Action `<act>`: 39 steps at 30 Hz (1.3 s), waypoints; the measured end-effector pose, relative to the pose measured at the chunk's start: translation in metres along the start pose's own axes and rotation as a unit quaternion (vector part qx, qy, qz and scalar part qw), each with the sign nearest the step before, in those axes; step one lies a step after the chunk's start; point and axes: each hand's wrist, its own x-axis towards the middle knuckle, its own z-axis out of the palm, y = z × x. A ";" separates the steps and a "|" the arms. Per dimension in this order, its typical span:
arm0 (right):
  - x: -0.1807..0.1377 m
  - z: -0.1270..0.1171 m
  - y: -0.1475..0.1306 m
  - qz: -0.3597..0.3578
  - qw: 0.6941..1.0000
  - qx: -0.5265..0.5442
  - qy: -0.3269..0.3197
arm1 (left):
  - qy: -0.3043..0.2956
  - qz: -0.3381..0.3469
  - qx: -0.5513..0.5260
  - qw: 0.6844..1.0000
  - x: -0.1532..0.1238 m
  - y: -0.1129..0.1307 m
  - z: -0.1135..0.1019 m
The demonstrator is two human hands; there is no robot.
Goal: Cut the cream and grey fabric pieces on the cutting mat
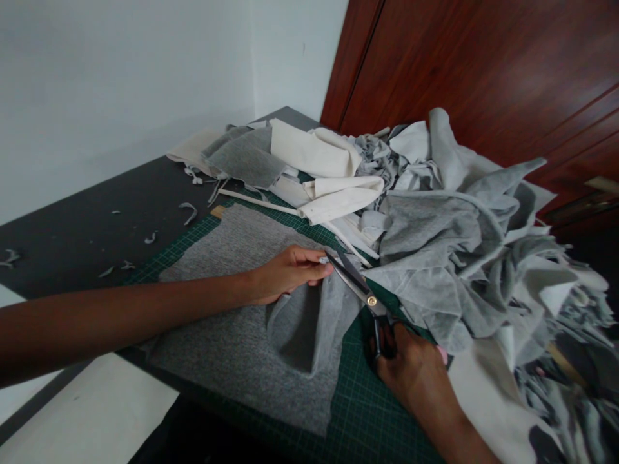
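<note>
A grey fabric piece (pixel 232 335) lies flat on a green cutting mat (pixel 372 412). My left hand (pixel 285 274) pinches the fabric's right edge and lifts it into a fold (pixel 309 325). My right hand (pixel 411 370) grips the black handles of a pair of scissors (pixel 360 290). The blades are slightly apart and point up-left. Their tips meet the lifted fabric edge right by my left fingertips.
A large heap of grey and white fabric scraps (pixel 464 245) covers the right side of the dark table (pixel 97 225). Folded cream cloth (pixel 329 187) lies at the back. Small offcuts (pixel 187 211) dot the left. A wooden door (pixel 483 64) stands behind.
</note>
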 end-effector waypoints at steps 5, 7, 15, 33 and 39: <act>0.001 -0.002 -0.001 0.000 1.000 0.012 0.000 | -0.005 0.002 0.002 1.000 -0.001 0.000 0.000; 0.001 -0.003 -0.001 -0.001 1.000 0.014 0.005 | -0.010 0.007 0.007 1.000 0.000 -0.001 -0.001; 0.002 -0.006 0.001 -0.034 0.999 0.016 0.035 | -0.021 0.013 0.027 0.999 0.002 -0.001 -0.003; 0.002 -0.004 -0.001 -0.002 1.000 -0.020 -0.010 | -0.025 0.026 -0.022 0.999 0.007 -0.008 -0.003; 0.000 -0.005 -0.002 -0.002 1.000 -0.014 -0.012 | -0.024 0.010 -0.001 1.000 0.005 -0.005 -0.003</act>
